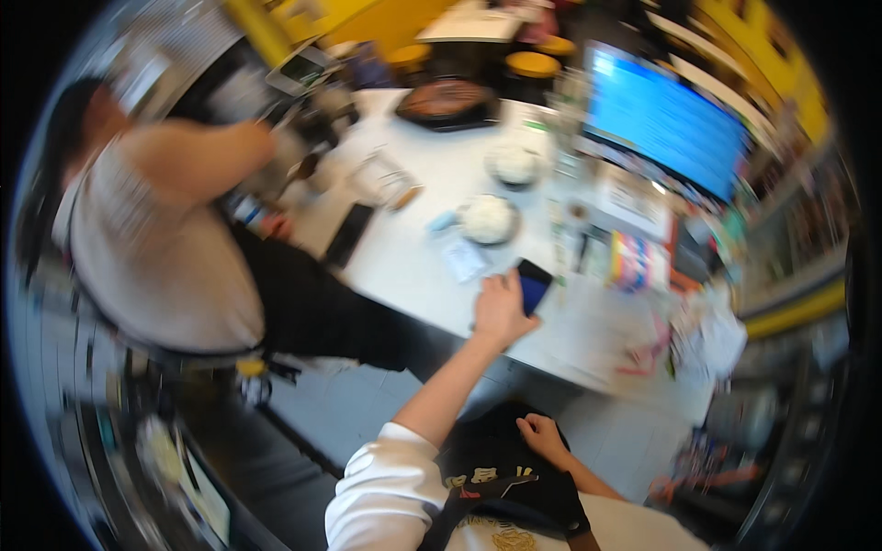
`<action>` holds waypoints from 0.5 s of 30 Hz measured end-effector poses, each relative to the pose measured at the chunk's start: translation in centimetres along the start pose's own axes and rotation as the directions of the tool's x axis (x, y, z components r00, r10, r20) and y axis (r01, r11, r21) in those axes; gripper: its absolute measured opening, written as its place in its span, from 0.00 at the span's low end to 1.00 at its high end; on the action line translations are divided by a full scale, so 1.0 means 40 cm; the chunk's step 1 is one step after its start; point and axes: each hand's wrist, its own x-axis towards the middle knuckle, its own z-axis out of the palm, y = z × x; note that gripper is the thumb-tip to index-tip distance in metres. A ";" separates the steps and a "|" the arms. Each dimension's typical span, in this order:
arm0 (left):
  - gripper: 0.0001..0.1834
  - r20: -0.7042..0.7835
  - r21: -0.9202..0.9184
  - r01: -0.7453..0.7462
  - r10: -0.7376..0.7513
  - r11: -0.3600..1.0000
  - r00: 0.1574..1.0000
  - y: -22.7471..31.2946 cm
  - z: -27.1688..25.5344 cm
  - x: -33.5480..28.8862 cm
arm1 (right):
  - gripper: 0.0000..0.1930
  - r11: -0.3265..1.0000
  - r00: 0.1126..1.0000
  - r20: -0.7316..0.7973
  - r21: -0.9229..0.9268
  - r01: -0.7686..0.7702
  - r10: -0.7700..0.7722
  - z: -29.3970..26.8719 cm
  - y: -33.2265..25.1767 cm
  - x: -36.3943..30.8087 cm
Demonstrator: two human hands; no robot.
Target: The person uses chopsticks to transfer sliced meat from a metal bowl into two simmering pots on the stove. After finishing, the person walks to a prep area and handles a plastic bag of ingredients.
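Observation:
My left hand (501,308) reaches over the near edge of the white table (418,275), its fingers closed on a dark smartphone (534,286) with a bluish face. Lower down, close to my black apron (501,450), my right hand (544,435) is loosely curled, and nothing shows in it. Just beyond the phone stand two bowls heaped with something white that looks like rice, a nearer bowl (488,219) and a farther bowl (513,165). A white packet (464,260) and a small light-blue item (441,221) lie beside the nearer bowl.
At my left stands another person (165,248), with a flat black object (349,235) on the table beside them. A black platter of reddish-brown food (448,103) sits at the far end. To the right are a blue-lit monitor (666,119), a colourful packet (640,261) and crumpled plastic (707,335).

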 end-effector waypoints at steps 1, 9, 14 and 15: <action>0.43 0.057 -0.070 0.091 -0.087 0.993 0.995 -0.003 -0.014 -0.012 | 0.16 0.997 0.997 0.019 -0.038 0.071 -0.070 0.005 0.003 0.022; 0.22 0.420 -0.906 0.414 -0.269 -0.082 0.866 -0.186 -0.135 -0.365 | 0.17 0.995 0.847 0.524 0.007 0.097 -0.086 0.145 -0.039 0.178; 0.24 0.292 -0.591 0.021 -0.190 -0.806 0.937 -0.299 -0.201 -0.724 | 0.17 0.924 0.694 0.702 -0.139 0.356 -0.161 0.313 -0.076 0.203; 0.25 0.257 -0.640 -0.064 -0.292 -0.765 0.921 -0.312 -0.213 -0.786 | 0.17 0.928 0.688 0.717 -0.177 0.329 -0.107 0.355 -0.081 0.211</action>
